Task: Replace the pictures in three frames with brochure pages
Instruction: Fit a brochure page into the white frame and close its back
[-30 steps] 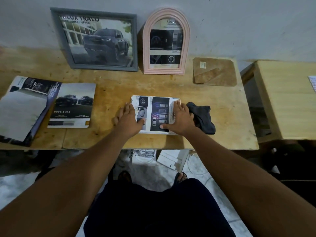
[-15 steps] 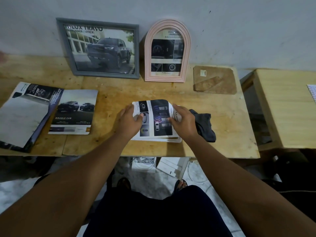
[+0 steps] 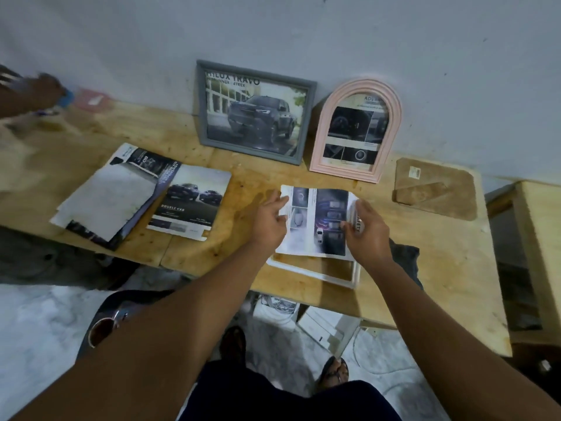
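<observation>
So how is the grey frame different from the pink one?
The grey frame is a wide rectangle; the pink frame is narrow with an arched top. The grey frame shows one big truck picture; the pink frame shows several small pictures. Both stand leaning against the wall.

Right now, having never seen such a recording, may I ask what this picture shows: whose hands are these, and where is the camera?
No machine here: a person wears a camera on the head, looking down at their own arms. The left hand and right hand hold a brochure page by its edges above a white frame lying on the wooden table. A grey frame and a pink arched frame lean on the wall; brochures lie to the left.
</observation>
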